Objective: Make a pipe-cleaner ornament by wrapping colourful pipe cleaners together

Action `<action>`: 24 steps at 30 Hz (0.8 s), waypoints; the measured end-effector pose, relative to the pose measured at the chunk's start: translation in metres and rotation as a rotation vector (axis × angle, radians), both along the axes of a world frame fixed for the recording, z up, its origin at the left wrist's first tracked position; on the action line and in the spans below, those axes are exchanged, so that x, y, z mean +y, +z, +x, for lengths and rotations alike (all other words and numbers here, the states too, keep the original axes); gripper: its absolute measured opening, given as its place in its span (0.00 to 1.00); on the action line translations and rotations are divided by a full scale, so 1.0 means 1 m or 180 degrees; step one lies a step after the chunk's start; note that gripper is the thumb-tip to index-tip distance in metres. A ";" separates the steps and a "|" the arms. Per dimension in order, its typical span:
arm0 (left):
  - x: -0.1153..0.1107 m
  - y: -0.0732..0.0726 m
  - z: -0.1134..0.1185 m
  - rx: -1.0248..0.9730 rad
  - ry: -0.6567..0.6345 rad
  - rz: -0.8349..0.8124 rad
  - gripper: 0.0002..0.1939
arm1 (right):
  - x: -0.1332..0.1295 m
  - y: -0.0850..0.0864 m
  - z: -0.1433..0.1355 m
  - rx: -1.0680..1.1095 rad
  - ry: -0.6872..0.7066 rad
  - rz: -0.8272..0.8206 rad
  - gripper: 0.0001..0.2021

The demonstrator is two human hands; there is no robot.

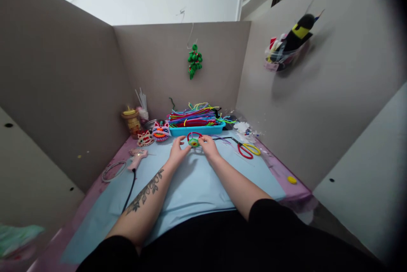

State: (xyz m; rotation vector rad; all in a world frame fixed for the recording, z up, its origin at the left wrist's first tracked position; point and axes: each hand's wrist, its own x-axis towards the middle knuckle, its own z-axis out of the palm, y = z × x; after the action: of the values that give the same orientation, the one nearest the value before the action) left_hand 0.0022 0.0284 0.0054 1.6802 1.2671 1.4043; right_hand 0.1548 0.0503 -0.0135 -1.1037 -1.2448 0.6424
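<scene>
A small round green piece (193, 142) with a yellow and red centre, seemingly pipe cleaner work, is held above the blue mat (190, 183). My right hand (209, 146) pinches its right edge between thumb and fingertips. On the other side, my left hand (179, 150) is curved with thumb and fingers apart, the thumb tip close to the piece; whether it touches I cannot tell. A red pipe cleaner loop (194, 134) arches just behind; whether it is joined to the piece is unclear.
Behind my hands stands a blue tray (197, 130) heaped with coloured pipe cleaners. Red-and-yellow-handled scissors (245, 150) lie right; a pink glue gun (137, 159) with a black cord lies left. Two lion-like heads (161, 131) sit at the back left. Grey panels (184, 36) enclose three sides.
</scene>
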 end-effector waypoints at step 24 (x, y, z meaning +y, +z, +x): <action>-0.008 0.004 0.007 -0.0913 -0.0633 -0.0260 0.35 | -0.008 0.010 -0.006 0.0639 0.0504 -0.0188 0.15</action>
State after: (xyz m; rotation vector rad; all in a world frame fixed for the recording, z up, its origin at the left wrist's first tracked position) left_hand 0.0088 0.0203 0.0099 1.4456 0.9573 1.3942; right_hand 0.1488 0.0428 -0.0039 -0.9691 -1.1523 0.8932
